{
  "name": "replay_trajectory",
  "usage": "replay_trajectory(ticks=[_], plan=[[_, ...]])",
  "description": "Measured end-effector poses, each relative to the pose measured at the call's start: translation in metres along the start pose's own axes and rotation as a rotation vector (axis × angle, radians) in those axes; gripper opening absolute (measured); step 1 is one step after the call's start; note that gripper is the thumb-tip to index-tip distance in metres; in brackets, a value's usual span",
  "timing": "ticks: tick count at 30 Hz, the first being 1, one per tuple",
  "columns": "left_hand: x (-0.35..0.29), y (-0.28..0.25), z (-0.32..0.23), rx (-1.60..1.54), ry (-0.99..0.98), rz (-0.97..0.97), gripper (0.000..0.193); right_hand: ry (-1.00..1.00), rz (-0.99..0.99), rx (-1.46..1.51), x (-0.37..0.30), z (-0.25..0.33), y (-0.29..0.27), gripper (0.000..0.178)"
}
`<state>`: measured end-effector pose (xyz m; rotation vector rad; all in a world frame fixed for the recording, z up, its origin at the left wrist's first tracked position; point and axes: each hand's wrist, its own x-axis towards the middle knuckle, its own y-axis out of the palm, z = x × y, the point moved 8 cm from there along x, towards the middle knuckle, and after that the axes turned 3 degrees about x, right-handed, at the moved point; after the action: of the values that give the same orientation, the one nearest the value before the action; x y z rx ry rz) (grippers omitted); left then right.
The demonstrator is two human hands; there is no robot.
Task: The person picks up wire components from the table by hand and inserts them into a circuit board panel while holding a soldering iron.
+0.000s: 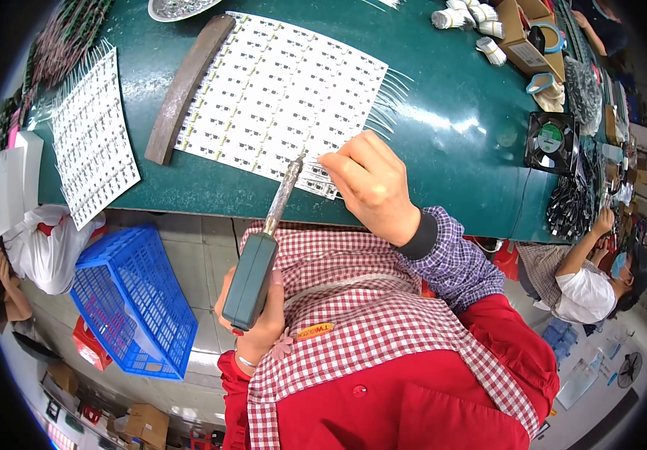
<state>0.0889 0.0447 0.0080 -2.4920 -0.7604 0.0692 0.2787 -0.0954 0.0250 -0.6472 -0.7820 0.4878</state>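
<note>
My left hand (259, 319) is closed round the green handle of a soldering iron (252, 277). Its metal tip points away from me and meets the near part of a white circuit board panel (286, 90), covered in rows of small dark components. Close to the tip, my right hand (372, 184) is closed, thumb and forefinger pinched over the panel's near right corner. What the pinch holds is too small to make out. Thin white wires (387, 97) stick out from the panel's right edge. A dark, worn bar (188, 90) lies along its left edge.
Left of the bar lies a second panel (98, 139) with wires. A metal dish (181, 7) sits at the far edge. A fan (552, 142), wire bundles (462, 15) and a cardboard box (526, 45) stand right. A blue crate (139, 300) is below the table; a co-worker (593, 285) sits right.
</note>
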Motion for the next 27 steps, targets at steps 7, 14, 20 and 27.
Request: replay_trajectory(ticks=[7,14,20,27], plan=[[0.003,0.005,0.002,0.026,-0.028,0.06,0.019,0.008,0.042,-0.034,-0.002,-0.001,0.004,0.02],[-0.001,0.001,0.007,0.016,-0.141,0.066,0.024,-0.002,0.048,-0.051,-0.002,-0.001,0.005,0.021],[-0.005,-0.002,0.012,0.026,-0.127,0.047,0.021,0.008,0.048,-0.057,-0.003,-0.001,0.005,0.021],[-0.001,-0.001,0.005,0.026,-0.03,-0.003,0.024,0.019,-0.009,-0.015,0.002,0.001,-0.002,0.02]])
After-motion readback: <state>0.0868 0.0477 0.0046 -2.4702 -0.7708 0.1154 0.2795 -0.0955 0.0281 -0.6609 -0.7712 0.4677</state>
